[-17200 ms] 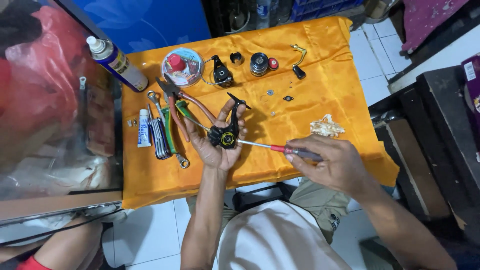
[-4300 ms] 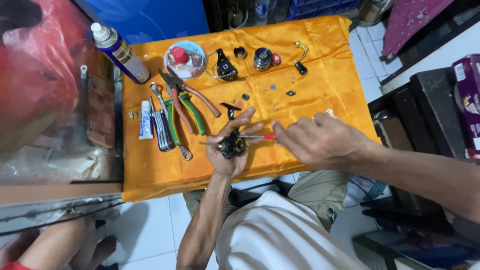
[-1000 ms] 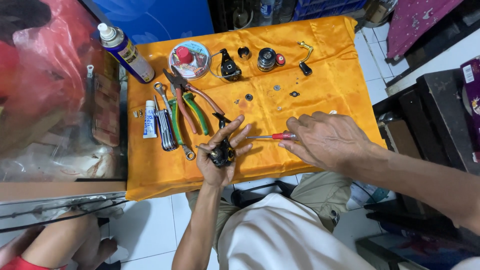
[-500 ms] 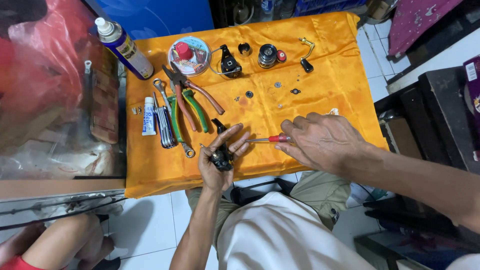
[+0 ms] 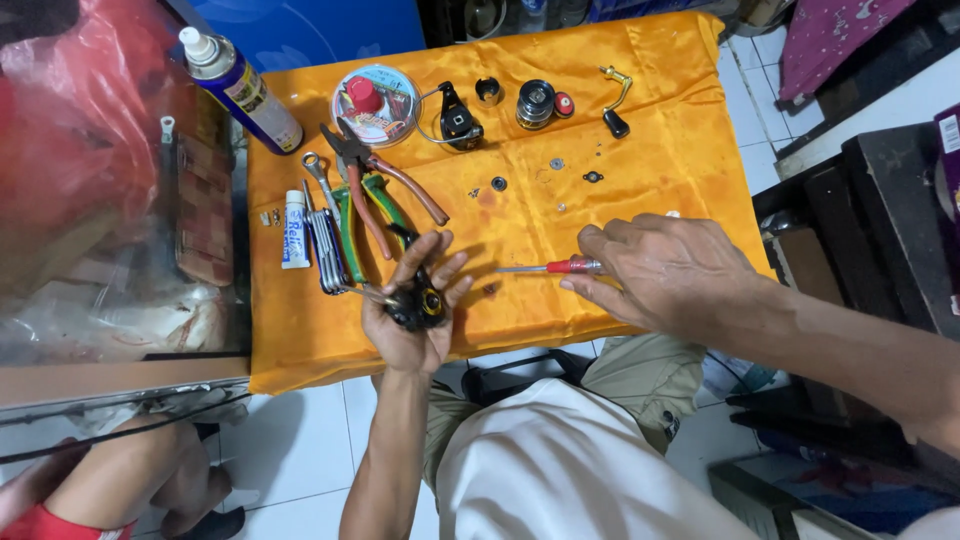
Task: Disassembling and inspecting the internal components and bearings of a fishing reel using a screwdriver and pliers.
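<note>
My left hand (image 5: 412, 318) cradles a black fishing-reel body (image 5: 417, 303) with a gold ring, palm up, over the near edge of the orange cloth (image 5: 660, 120). My right hand (image 5: 665, 272) rests on the cloth to the right, fingers around the handle of a red-handled screwdriver (image 5: 552, 267) whose shaft points left toward the reel body. Tip and reel are apart.
On the cloth lie pliers (image 5: 372, 185), green-handled cutters (image 5: 350, 225), a wrench (image 5: 318, 175), hex keys (image 5: 325, 250), a small tube (image 5: 294, 230), a spray can (image 5: 240, 88), a round tin (image 5: 375, 100), reel parts (image 5: 540, 102), a crank handle (image 5: 615, 100) and small washers (image 5: 498, 184). Another person's leg (image 5: 150, 480) is at lower left.
My left hand with the reel body has stayed near the cloth's front edge. My right hand with the screwdriver has drawn slightly right, away from the reel.
</note>
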